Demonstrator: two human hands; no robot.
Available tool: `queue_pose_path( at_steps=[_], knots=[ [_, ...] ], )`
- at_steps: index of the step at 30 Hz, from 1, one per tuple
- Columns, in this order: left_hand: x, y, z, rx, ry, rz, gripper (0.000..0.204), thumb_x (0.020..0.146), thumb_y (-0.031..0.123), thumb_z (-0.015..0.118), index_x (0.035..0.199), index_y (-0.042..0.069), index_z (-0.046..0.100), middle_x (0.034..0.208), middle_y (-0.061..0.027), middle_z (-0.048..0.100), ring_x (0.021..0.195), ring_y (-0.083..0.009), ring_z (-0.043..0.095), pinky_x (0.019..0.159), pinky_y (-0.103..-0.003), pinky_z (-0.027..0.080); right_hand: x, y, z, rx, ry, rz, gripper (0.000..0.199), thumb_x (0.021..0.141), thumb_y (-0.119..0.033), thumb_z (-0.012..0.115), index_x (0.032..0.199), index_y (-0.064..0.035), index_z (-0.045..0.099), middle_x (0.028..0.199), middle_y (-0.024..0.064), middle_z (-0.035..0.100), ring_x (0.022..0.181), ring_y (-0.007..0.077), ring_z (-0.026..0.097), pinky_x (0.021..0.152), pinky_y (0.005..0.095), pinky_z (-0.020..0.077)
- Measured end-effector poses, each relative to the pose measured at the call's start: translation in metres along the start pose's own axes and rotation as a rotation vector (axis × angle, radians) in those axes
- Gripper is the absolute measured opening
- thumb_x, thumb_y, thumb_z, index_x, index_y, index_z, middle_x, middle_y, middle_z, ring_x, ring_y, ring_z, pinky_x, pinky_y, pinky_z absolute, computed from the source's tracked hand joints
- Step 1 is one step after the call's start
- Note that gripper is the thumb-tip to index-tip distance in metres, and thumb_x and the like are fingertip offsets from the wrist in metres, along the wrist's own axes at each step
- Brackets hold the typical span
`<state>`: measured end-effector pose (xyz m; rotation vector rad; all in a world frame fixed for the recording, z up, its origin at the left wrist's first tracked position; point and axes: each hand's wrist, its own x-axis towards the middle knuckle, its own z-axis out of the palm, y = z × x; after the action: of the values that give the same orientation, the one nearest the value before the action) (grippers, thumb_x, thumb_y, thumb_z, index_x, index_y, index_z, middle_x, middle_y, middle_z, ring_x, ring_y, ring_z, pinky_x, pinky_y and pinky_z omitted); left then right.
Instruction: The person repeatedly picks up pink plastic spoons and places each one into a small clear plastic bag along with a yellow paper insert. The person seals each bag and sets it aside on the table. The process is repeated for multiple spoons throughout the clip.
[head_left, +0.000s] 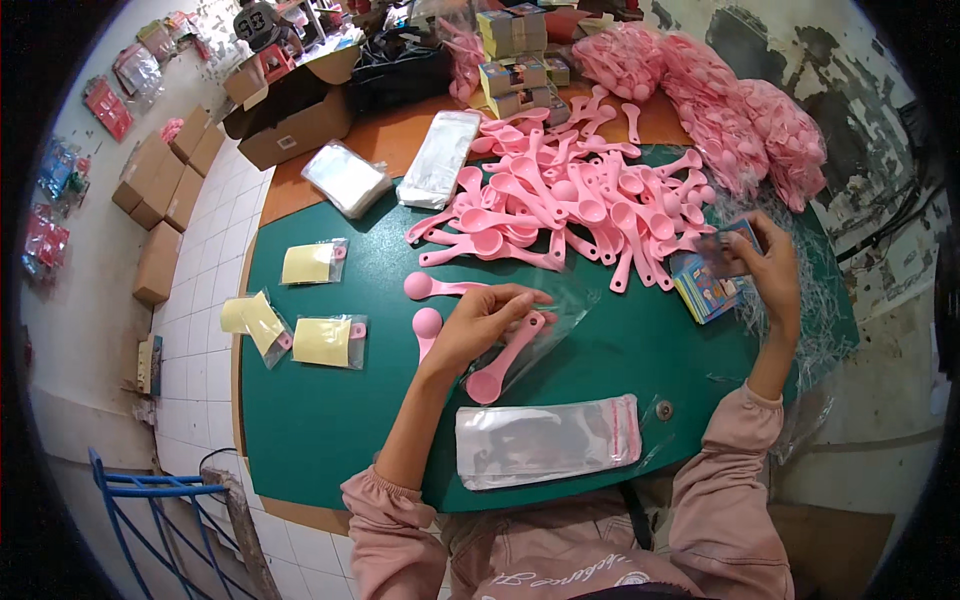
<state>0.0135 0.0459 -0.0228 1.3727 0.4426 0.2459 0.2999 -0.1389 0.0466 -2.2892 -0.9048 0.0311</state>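
Note:
My left hand (492, 325) is closed, pinching a clear plastic bag (572, 306) over the middle of the table. A pink measuring spoon (488, 385) hangs beneath its fingers, apparently inside the bag. At the right, my right hand (768, 268) grips a printed card (735, 245) between thumb and fingers. Just below that card lies a stack of colourful cards (705, 290). Two loose pink spoons, one a scoop with its round bowl (427, 322) facing up, rest beside my left hand. Nearest my body is a pile of clear bags (545, 440).
A large heap of pink spoons (590, 200) covers the far middle of the green table (400, 400). Several bagged spoons with yellow cards (322, 342) lie at left. More clear bags (345, 180), an open carton (290, 125) and bulging spoon sacks (715, 115) stand behind. Plastic scraps litter the right edge.

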Motion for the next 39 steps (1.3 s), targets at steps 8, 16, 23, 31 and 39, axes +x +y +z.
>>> queue_pose_path(
  at_steps=[8,16,23,31,39],
  knots=[
    [0.001,0.006,0.002,-0.077,-0.050,-0.005,0.031,0.092,0.021,0.045,0.107,-0.005,0.054,0.092,-0.0137,0.063,0.081,-0.0149,0.063,0.070,-0.021,0.050,-0.031,-0.054,0.092,0.842,-0.217,-0.156,0.019,0.076,-0.008,0.066,0.089,-0.0027,0.052,0.078,0.0010,0.057,0.069,0.0060,0.053,0.060,0.0198,0.0445],
    [0.001,0.008,0.004,-0.085,-0.047,0.029,0.029,0.092,0.019,0.045,0.108,-0.004,0.054,0.091,-0.0145,0.063,0.081,-0.0155,0.063,0.071,-0.022,0.051,-0.032,-0.057,0.086,0.759,-0.086,-0.097,0.019,0.080,-0.008,0.062,0.091,-0.0015,0.048,0.079,0.0071,0.058,0.065,0.0103,0.059,0.047,0.0231,0.0522],
    [0.000,0.004,0.001,-0.077,-0.027,0.043,0.030,0.091,0.020,0.048,0.109,-0.003,0.054,0.089,-0.0142,0.064,0.080,-0.0161,0.063,0.070,-0.023,0.051,-0.034,-0.058,0.086,0.989,-0.307,-0.030,0.021,0.081,-0.007,0.059,0.097,-0.0033,0.045,0.081,0.0111,0.059,0.064,0.0170,0.062,0.037,0.0274,0.0527],
    [0.005,-0.004,0.000,0.185,0.037,0.067,0.025,0.090,0.019,0.049,0.098,-0.002,0.060,0.073,0.0000,0.059,0.063,-0.0035,0.050,0.054,-0.019,0.041,-0.043,-0.064,0.079,0.704,-0.489,-0.218,0.013,0.079,-0.004,0.062,0.087,-0.0006,0.052,0.080,0.0029,0.058,0.071,0.0049,0.055,0.055,0.0196,0.0476],
    [0.002,-0.006,0.005,0.169,-0.209,-0.026,0.028,0.089,0.020,0.052,0.104,-0.004,0.057,0.088,-0.0002,0.059,0.077,-0.0040,0.051,0.068,-0.019,0.044,-0.044,-0.063,0.084,0.499,-0.601,-0.323,0.025,0.076,-0.019,0.067,0.085,-0.0017,0.051,0.069,0.0038,0.053,0.060,0.0080,0.048,0.052,0.0250,0.0409]
  ],
)
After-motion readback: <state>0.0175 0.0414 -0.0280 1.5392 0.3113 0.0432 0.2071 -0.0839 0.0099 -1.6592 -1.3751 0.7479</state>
